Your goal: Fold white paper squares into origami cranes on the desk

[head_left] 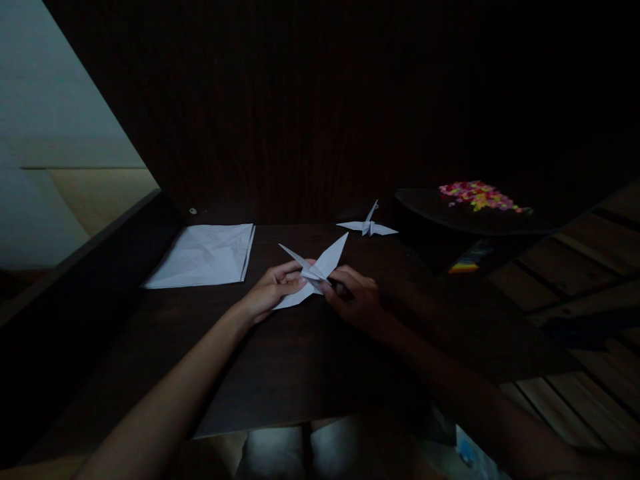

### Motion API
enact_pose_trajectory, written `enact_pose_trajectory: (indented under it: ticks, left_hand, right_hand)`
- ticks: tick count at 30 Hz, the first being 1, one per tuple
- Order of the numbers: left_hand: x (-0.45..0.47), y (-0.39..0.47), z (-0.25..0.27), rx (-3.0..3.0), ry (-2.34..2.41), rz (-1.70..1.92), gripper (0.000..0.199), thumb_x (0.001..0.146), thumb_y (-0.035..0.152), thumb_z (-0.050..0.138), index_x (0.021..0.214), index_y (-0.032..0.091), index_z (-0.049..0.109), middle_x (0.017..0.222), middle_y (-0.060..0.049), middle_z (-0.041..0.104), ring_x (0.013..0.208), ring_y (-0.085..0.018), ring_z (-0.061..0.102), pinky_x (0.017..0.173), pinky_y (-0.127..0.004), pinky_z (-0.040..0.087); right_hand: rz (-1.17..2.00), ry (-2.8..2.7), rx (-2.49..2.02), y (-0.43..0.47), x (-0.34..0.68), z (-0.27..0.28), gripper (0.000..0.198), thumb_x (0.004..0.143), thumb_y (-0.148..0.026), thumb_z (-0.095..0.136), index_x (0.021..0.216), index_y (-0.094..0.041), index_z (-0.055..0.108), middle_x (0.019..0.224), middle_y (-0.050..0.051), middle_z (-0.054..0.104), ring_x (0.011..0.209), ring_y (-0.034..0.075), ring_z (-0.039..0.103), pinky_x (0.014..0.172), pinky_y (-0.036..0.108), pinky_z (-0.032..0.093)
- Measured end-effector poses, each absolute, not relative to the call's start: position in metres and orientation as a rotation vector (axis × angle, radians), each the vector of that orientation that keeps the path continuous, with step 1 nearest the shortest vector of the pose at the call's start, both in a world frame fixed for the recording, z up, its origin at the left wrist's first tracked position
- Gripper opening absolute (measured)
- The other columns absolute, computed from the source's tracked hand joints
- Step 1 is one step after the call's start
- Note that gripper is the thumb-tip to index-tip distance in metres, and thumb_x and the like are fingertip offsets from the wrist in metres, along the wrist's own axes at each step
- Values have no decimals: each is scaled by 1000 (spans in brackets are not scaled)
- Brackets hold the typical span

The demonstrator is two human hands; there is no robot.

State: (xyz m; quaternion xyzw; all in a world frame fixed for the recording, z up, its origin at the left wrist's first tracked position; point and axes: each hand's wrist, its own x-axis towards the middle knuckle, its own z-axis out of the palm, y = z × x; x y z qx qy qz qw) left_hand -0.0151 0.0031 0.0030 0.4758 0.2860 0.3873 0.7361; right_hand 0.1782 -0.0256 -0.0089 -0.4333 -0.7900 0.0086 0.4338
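Over the dark wooden desk, a white origami crane [316, 268] is held between my two hands, its wings spread and a thin point rising at the upper left. My left hand [273, 288] grips its left side, thumb pressed near the middle folds. On the other side, the fingers of my right hand [357, 297] pinch the crane's right part; shadow darkens this hand. A second white paper crane [369, 228] rests at the back of the desk, apart from both hands. Left of my hands lies a stack of creased white paper sheets [205, 255].
A dark wooden panel [300, 120] rises behind the desk [280, 373], and a low side board [85, 267] borders its left. On a dark rounded shelf [420, 203] at right sits a pile of small pink, red and yellow pieces [480, 195]. Wooden slats [565, 407] show at lower right.
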Motion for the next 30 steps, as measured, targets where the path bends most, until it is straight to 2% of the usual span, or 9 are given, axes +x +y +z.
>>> enact_pose_trajectory:
  ticks: [11, 13, 18, 21, 25, 27, 30]
  left_hand:
    - [-14, 3, 5, 1140, 714, 885, 43, 67, 21, 75, 109, 16, 65, 83, -4, 69, 78, -17, 63, 73, -26, 45]
    - [-16, 5, 7, 1256, 819, 970, 36, 66, 21, 75, 100, 16, 66, 82, -2, 66, 78, -15, 61, 75, -26, 44]
    - [-23, 0, 17, 1672, 1139, 1335, 18, 71, 19, 71, 85, 19, 60, 73, 1, 53, 68, -13, 50, 65, -24, 40]
    - [-23, -8, 25, 1962, 1118, 1460, 23, 69, 18, 72, 90, 20, 62, 84, -2, 56, 78, -17, 51, 74, -27, 42]
    - [-20, -14, 28, 2184, 985, 1390, 32, 76, 17, 66, 107, 23, 65, 105, -7, 58, 98, -22, 53, 89, -35, 41]
    - [-20, -13, 25, 2235, 938, 1358, 28, 79, 16, 63, 106, 24, 68, 108, -7, 59, 103, -23, 53, 93, -37, 40]
    - [-22, -8, 20, 2314, 902, 1344, 22, 82, 13, 60, 99, 24, 70, 102, -7, 63, 99, -22, 55, 88, -36, 43]
  right_hand:
    - [77, -1946, -1054, -24, 179, -9, 15, 86, -29, 53, 88, -22, 66, 77, 3, 70, 59, 12, 60, 56, 23, 42]
    - [21, -1923, -1094, -24, 178, -7, 16, 87, -29, 53, 85, -21, 67, 75, 3, 70, 57, 11, 59, 56, 23, 42]
    - [-92, -1902, -1135, -20, 178, -10, 17, 88, -28, 53, 85, -20, 68, 73, 2, 69, 57, 11, 59, 58, 23, 41]
    - [-121, -1942, -1121, -18, 178, -14, 16, 88, -26, 53, 88, -20, 68, 77, 3, 70, 63, 12, 62, 60, 23, 42]
    - [-188, -1973, -1114, -16, 178, -16, 16, 88, -24, 53, 88, -20, 68, 74, 2, 70, 59, 11, 61, 57, 23, 40]
    - [-224, -1984, -1123, -16, 178, -16, 16, 88, -24, 53, 87, -20, 68, 72, 2, 70, 58, 10, 60, 57, 22, 39]
    - [-234, -2001, -1132, -16, 178, -15, 16, 88, -24, 53, 87, -19, 68, 71, 1, 69, 59, 10, 60, 57, 22, 38]
